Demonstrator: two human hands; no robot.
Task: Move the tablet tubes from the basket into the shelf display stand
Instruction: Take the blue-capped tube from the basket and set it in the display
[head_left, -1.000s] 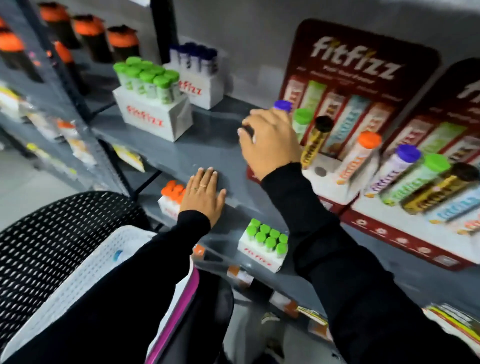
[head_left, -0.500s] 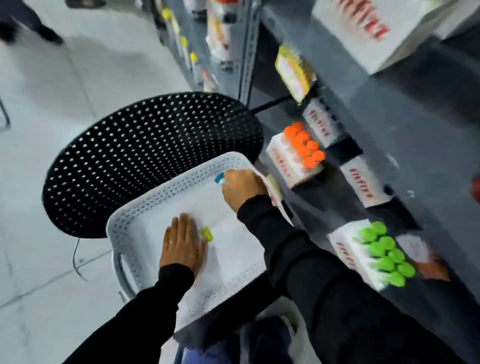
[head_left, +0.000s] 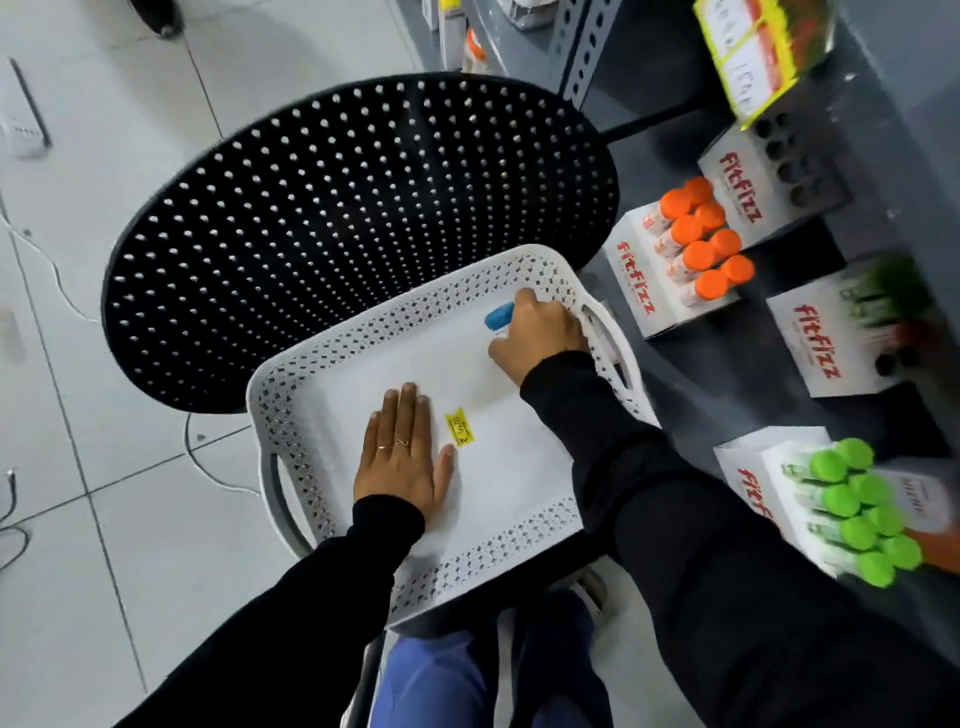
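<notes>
1. Since the preceding frames, both hands have come off the shelf and down into the white basket (head_left: 291, 395); the view now tilts further downward.
2. Right hand (head_left: 540, 332), at 1 o'clock in the basket beside the handle cut-out, is clenched around a blue-capped tablet tube (head_left: 500, 316); only the cap shows.
3. Left hand (head_left: 402, 452) lies flat and released on the basket floor at 7 o'clock, steadying it, just beside a yellow price sticker (head_left: 460, 428).
4. No other tube is visible in the basket, so this is probably the last.
5. Risk: the basket overhangs the black perforated chair (head_left: 311, 208); lifting the left hand early could tip it.
6. Risk: the hidden grip may be shallow, so the tube could slip on the way up.
7. Risk: the sleeve could brush the orange-capped tubes (head_left: 701, 244) at 3 o'clock.
</notes>
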